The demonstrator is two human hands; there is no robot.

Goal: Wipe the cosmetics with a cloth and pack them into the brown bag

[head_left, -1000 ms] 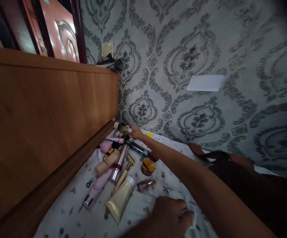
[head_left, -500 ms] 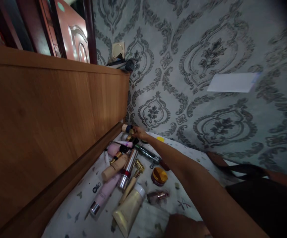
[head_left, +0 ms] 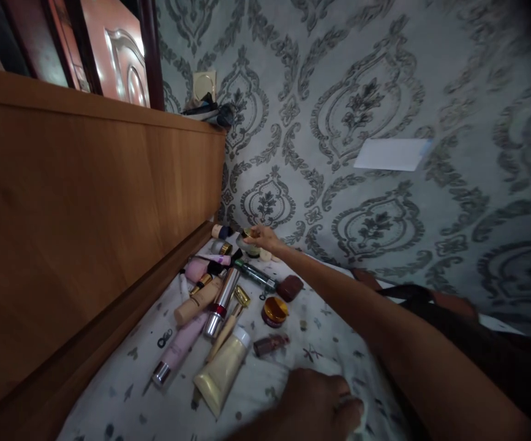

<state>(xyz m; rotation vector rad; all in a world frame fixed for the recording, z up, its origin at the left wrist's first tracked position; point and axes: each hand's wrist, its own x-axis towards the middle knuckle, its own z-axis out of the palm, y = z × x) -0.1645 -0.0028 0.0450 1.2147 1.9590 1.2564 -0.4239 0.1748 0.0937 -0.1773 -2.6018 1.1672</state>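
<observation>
Far out by the wall, my right hand (head_left: 264, 237) is closed around a small glass jar with a gold lid (head_left: 247, 240), lifted at a tilt. My left hand (head_left: 313, 401) is low in the picture with its fingers curled; what they hold, if anything, is hidden. Nearest to it lie a small dark-pink tube (head_left: 271, 344) and a cream squeeze tube with a white cap (head_left: 223, 370). A round jar with an amber lid (head_left: 275, 312) sits between the hands. Beside the right wrist are a green clear tube (head_left: 256, 275) and a dark red item (head_left: 289, 287).
Left of the hands lie a silver-and-red tube (head_left: 222, 303), a beige tube (head_left: 197, 304), a pink tube (head_left: 180, 350) and a gold-headed roller (head_left: 241, 296). A wooden board (head_left: 95, 202) borders the patterned sheet (head_left: 127, 373). Patterned wallpaper (head_left: 288, 159) rises behind.
My right hand has lifted the gold-lidded jar slightly away from the other items. My left hand has come further into view at the bottom. The view has shifted right.
</observation>
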